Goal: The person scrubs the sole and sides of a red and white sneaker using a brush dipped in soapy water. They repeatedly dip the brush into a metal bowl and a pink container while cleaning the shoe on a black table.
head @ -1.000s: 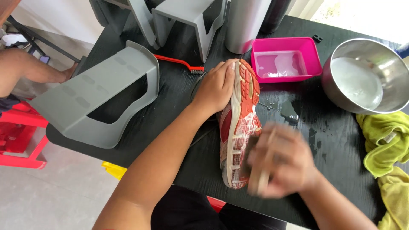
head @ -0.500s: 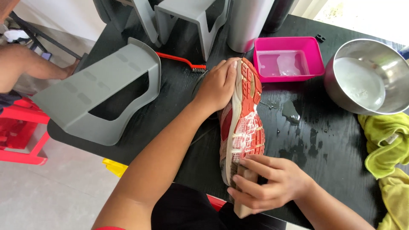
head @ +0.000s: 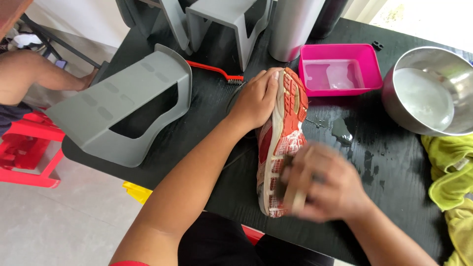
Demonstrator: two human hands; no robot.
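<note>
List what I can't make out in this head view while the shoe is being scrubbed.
- Right hand: motion-blurred; the brush in it shows no clear shape or bristles.
- Shoe: its upper faces away; the left hand covers part of the toe side.
- Yellow cloth: cut off by the right edge.
- Grey stands and metal cylinder: tops cut off by the top edge.
- Small black piece: too small to identify.
</note>
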